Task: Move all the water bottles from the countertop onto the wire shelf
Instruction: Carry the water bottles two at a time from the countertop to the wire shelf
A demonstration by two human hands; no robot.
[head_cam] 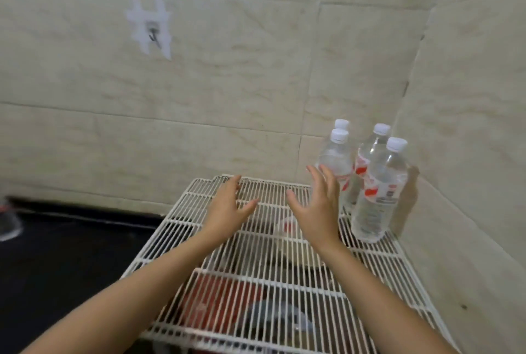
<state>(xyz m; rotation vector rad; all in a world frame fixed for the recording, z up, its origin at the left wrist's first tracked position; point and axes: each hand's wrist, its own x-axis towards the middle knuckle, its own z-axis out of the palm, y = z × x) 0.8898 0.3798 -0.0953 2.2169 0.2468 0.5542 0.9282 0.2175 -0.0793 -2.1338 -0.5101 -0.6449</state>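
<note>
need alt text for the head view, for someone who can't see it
Two bare, open hands, left hand and right hand, reach over a white wire shelf and hold nothing. Four capped water bottles stand upright in the shelf's far right corner, by the tiled wall. A dark countertop lies to the left.

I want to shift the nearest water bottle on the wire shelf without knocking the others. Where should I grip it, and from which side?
Grip the nearest bottle around its labelled middle, coming from the left front with the right hand, which is open beside it. It stands upright, the wall is close on its right and the other bottles crowd behind, so probably only that side of the wire shelf is free.
</note>
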